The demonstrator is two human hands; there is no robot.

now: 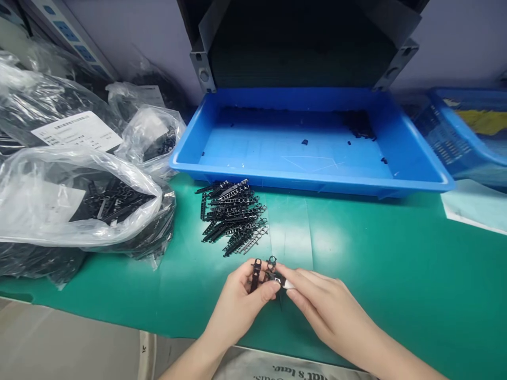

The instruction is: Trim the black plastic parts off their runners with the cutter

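Near the front of the green tabletop, my left hand (242, 301) is closed around black plastic parts. One black plastic strip (255, 275) with a ring at its end stands up between its fingers, and a second ringed part (271, 263) rises beside it. My right hand (322, 301) meets the left, its fingertips pinched at the black parts. A small white piece (288, 284) shows at those fingertips; whether it is a tool or a finger cover I cannot tell. Just beyond the hands lies a loose pile of similar black strips (233, 214).
A blue tray (309, 182) with a few small black bits stands behind the pile, under a dark chute (301, 47). At left, an open clear bag (119, 232) holds black parts, with more bags behind. A blue basket (443, 132) and paper (475, 203) are at right.
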